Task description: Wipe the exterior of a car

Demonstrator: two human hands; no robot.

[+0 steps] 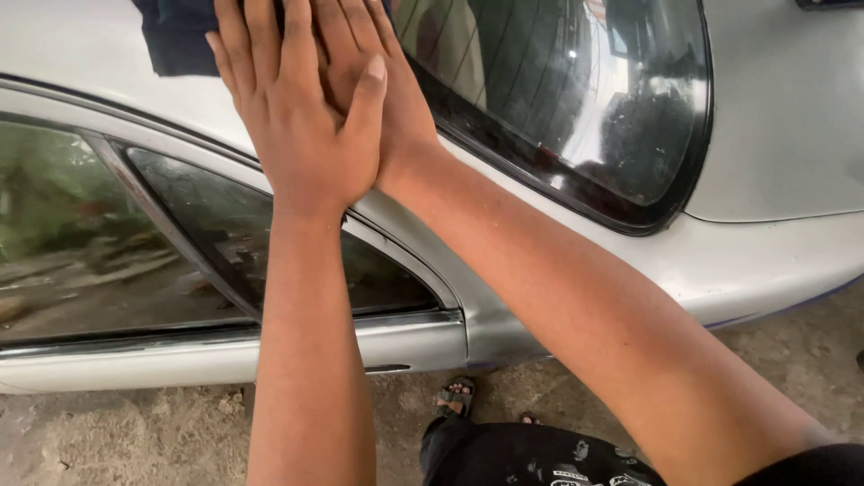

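My left hand (301,117) lies flat, fingers together, stacked on my right hand (378,90), also flat, for extra push on the dark cloth (180,36) on the car roof (81,63), just left of the rear window (576,99).

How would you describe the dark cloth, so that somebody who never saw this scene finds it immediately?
Start at the silver car and its large rear window. Left of that glass, on the pale roof edge, lies the dark cloth, partly under the stacked left hand and right hand. It is the only soft, dark navy thing on the light paint.
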